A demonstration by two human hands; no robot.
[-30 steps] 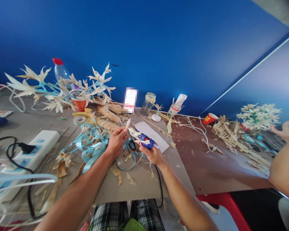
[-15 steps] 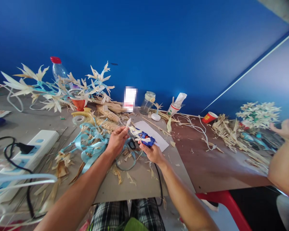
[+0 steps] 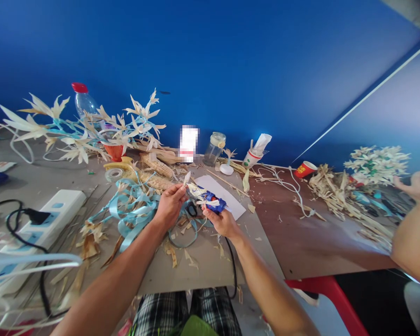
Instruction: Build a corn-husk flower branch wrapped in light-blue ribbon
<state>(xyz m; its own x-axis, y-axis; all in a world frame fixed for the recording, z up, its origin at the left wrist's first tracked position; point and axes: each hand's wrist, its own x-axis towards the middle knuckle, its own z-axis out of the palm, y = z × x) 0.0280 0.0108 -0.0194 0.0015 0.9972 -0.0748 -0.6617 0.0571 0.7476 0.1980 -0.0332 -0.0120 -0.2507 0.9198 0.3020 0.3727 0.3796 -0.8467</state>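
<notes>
My left hand (image 3: 170, 203) is closed in a pinch on a small pale corn-husk piece (image 3: 186, 178) that sticks up from its fingertips. My right hand (image 3: 222, 220) grips a blue glue gun (image 3: 214, 204), husk scraps stuck to it, its nozzle pointing left toward the husk piece. The gun's black cord (image 3: 233, 266) runs down off the table's front edge. Both hands hover just above the grey table (image 3: 203, 261), over black scissors (image 3: 192, 210) and a tangle of light-blue ribbon (image 3: 133, 210).
Husk flowers on blue stems (image 3: 77, 130), a plastic bottle (image 3: 82, 100), corn cobs (image 3: 157, 168), a tape roll (image 3: 114, 174) and a white power strip (image 3: 49, 219) lie left. A glass jar (image 3: 215, 148), paper cups and husk piles sit further back and right. Another person's arm (image 3: 415, 228) is at the right edge.
None beyond a slight shift of the camera; both hands keep their hold in the same place.
</notes>
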